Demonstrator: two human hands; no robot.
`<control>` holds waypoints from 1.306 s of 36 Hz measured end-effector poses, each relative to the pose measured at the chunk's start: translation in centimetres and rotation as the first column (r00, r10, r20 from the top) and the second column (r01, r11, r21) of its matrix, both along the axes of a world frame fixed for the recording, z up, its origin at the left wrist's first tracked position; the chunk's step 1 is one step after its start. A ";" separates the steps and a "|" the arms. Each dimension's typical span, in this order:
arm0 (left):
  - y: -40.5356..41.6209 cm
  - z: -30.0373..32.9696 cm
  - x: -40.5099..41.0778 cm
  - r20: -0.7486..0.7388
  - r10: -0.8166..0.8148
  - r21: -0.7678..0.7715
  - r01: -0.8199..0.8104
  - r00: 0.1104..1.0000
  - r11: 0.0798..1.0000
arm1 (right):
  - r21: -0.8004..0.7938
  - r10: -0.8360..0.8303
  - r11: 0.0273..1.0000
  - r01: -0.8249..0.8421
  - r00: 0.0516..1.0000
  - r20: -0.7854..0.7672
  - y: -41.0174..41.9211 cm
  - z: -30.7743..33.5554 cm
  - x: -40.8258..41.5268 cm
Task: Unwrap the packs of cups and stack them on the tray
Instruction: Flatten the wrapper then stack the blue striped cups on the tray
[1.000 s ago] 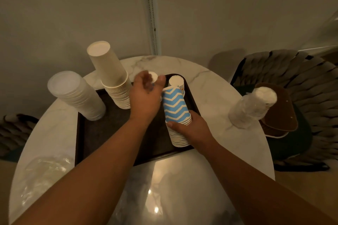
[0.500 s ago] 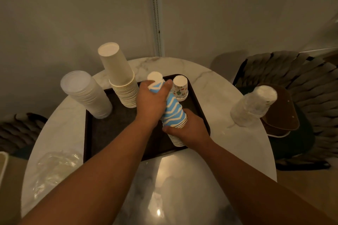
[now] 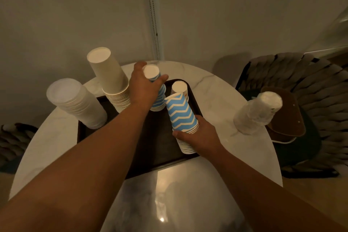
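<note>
At a round marble worktop [image 3: 216, 100], a dark tray [image 3: 165, 149] carries upturned cup stacks. The right hand [image 3: 197, 133] grips the near blue zigzag stack [image 3: 181, 117] low down; the left hand [image 3: 145, 86] clasps a smaller zigzag stack [image 3: 159, 98] just beyond it, both on the tray.

My two arms come into view bare from the forearm down, with no sleeves, cuffs or gloves on them. My left hand [image 3: 145, 85] and right hand [image 3: 200, 135] wear nothing that shows: the wrists and those fingers I can see carry nothing in this dim light.
</note>
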State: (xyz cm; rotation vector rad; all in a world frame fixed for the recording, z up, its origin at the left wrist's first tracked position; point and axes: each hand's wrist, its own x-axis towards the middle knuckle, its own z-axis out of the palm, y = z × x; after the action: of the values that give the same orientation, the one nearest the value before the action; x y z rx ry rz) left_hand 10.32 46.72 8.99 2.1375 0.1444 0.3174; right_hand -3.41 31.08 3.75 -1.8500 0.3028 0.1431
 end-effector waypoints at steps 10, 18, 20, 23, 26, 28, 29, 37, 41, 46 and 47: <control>0.1 -1.7 -2.3 -0.028 0.048 -0.079 -0.050 0.998 0.996 | 0.100 0.023 0.995 -0.017 0.997 -0.068 -0.5 -0.6 0.6; -1.0 -0.8 -7.5 -0.256 -0.245 -0.602 0.044 0.935 0.797 | 0.332 0.183 0.931 -0.150 0.981 -0.068 0.6 0.7 0.4; -1.0 -0.8 -7.9 -0.307 -0.285 -0.657 0.015 0.908 0.754 | 0.302 0.237 0.930 -0.208 0.969 -0.063 1.0 1.1 0.3; -1.0 -0.9 -8.2 -0.311 -0.255 -0.615 0.010 0.916 0.788 | 0.208 0.250 0.950 -0.233 0.966 -0.063 1.6 1.1 0.1; -1.4 -0.8 -8.6 -0.272 -0.153 -0.538 -0.018 0.950 0.843 | 0.037 0.196 0.980 -0.194 0.980 -0.044 2.2 0.8 0.2; -1.6 -0.5 -8.6 -0.234 -0.081 -0.483 -0.044 0.969 0.874 | -0.069 0.159 0.984 -0.161 0.987 -0.037 2.6 0.9 0.3; -1.7 -0.2 -8.4 -0.208 -0.059 -0.460 -0.044 0.976 0.887 | -0.095 0.138 0.986 -0.140 0.990 -0.030 2.6 1.1 0.3; 0.1 6.2 -2.1 0.240 0.093 -0.318 -0.013 0.966 0.948 | -0.012 0.066 0.998 -0.067 0.997 -0.050 1.5 1.2 0.2; 0.7 5.2 -0.1 0.241 0.050 -0.235 0.008 0.969 0.972 | -0.005 0.053 0.999 -0.053 0.997 -0.048 1.0 0.9 0.3; 0.5 1.1 0.1 0.085 0.017 -0.132 -0.005 0.996 0.991 | -0.007 0.046 0.999 -0.046 0.997 -0.054 0.5 0.2 0.5; 0.4 0.5 0.0 0.060 0.021 -0.120 -0.014 0.998 0.993 | -0.008 0.044 0.999 -0.045 0.998 -0.054 0.4 0.1 0.6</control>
State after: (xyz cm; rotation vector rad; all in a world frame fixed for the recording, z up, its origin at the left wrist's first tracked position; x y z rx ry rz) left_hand 10.29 47.15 9.48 2.0065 0.1437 0.3745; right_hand -2.85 31.49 3.80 -1.8645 0.2998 0.2229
